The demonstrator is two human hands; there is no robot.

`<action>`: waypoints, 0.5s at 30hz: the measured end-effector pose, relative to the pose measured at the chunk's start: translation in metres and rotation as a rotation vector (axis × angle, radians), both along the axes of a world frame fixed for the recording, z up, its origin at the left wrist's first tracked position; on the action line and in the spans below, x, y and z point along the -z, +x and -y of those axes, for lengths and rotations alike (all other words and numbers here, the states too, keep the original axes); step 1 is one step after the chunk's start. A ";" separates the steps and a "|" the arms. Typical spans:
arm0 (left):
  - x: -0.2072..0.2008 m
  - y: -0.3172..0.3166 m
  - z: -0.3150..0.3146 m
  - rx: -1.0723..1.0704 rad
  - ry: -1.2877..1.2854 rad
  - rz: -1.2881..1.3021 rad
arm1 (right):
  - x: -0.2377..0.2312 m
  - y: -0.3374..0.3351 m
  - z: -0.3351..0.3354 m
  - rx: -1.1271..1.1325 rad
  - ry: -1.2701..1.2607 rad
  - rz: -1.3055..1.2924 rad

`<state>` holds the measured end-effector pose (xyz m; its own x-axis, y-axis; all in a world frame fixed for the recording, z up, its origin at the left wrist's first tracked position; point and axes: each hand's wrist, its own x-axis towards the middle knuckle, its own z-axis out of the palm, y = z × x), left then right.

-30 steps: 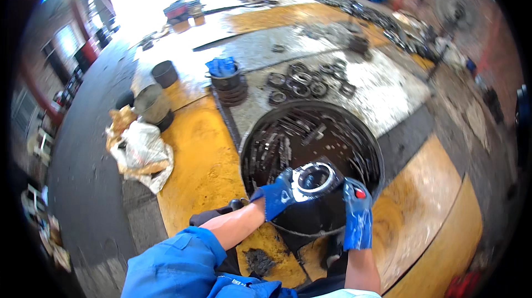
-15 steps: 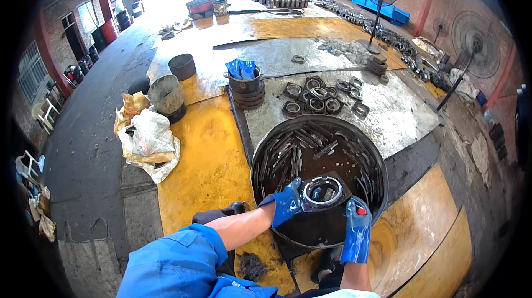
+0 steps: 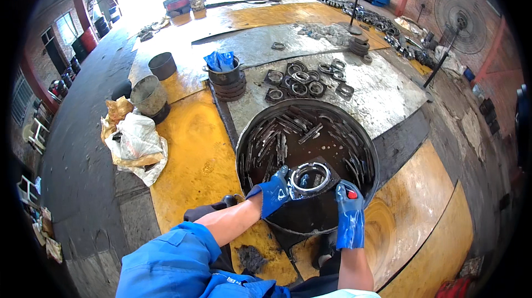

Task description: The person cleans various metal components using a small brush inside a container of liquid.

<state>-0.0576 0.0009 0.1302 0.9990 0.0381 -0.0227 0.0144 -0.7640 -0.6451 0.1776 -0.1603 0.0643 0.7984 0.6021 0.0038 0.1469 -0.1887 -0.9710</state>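
A squarish dark metal flange with a bright ring around its round hole is held over a big round tub. My left hand, in a blue rubber glove, grips the flange's left edge. At its right corner is my right hand, gloved alike and closed around a red-ended tool; the rest of that tool is hidden in the fist. Whether the right fingers also pinch the flange is unclear. Inside the tub, dark metal strips lie around the sides in brownish liquid.
Beyond the tub, several similar flanges lie on a metal sheet. To their left, a pot with blue gloves stands on stacked rings. Farther left are a drum and a white sack. A pedestal fan stands at right.
The view has shifted, so the surroundings sit higher and farther left. The flange has tilted slightly in my hands, with its ring turned more toward me. Both hands keep their hold.
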 end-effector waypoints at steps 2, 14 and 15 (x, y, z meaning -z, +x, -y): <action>-0.022 0.003 0.005 -0.018 -0.015 -0.058 | -0.009 -0.003 0.001 -0.002 -0.009 -0.003; -0.018 0.002 0.008 -0.009 0.057 -0.043 | -0.028 -0.009 0.003 0.026 0.012 0.067; -0.010 0.002 0.006 -0.016 0.083 -0.062 | -0.013 -0.002 0.002 0.016 0.002 0.030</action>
<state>-0.0555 -0.0055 0.1404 0.9950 0.0583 -0.0805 -0.0156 -0.7080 -0.7061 0.1755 -0.1621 0.0770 0.8076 0.5890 0.0293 0.1730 -0.1891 -0.9666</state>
